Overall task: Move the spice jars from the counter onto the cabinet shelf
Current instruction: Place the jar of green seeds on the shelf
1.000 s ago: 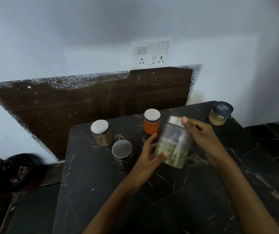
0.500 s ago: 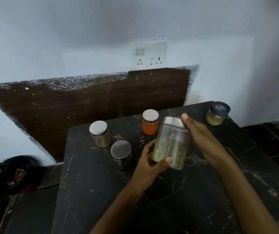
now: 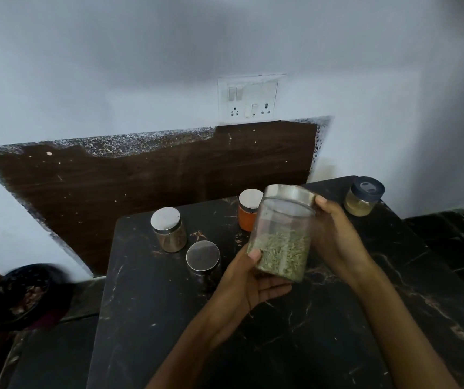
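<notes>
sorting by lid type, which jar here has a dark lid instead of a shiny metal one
The small jar of yellowish powder at the counter's far right corner. Its lid is dark blue; the other four jars all have silver metal lids.

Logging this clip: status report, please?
Both hands on the green-herb jar: left hand under its base, right hand by the lid. Four jars on the counter. No shelf in view.

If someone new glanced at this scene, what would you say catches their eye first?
First, the big jar of green spice, held tilted above the counter by the left hand beneath and the right hand at its side. Then the orange jar just behind it, bright against the black marble.
</notes>
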A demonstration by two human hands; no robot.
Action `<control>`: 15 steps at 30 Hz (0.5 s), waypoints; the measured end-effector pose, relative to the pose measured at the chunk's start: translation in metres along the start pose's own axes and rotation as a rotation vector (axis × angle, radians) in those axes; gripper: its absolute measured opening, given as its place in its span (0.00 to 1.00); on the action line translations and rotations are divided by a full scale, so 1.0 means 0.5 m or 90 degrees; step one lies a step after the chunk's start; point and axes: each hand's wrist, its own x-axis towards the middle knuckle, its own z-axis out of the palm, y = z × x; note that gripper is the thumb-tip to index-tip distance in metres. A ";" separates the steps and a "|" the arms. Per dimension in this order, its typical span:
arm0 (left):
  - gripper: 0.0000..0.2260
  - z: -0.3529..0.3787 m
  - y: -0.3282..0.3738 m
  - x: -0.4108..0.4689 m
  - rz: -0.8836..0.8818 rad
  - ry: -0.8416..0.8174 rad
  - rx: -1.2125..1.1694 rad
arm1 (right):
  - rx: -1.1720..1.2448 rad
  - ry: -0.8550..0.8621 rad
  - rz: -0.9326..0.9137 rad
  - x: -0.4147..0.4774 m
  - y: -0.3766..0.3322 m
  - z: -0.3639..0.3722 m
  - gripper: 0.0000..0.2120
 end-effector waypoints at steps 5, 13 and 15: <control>0.36 0.002 -0.005 -0.005 -0.026 -0.046 -0.056 | 0.068 -0.011 0.008 0.002 0.008 0.011 0.25; 0.31 0.016 -0.011 -0.015 0.029 0.004 -0.056 | -0.074 0.058 -0.087 -0.001 0.009 0.028 0.18; 0.30 0.020 -0.014 -0.014 0.031 0.004 -0.063 | -0.077 0.062 -0.085 -0.001 0.012 0.030 0.17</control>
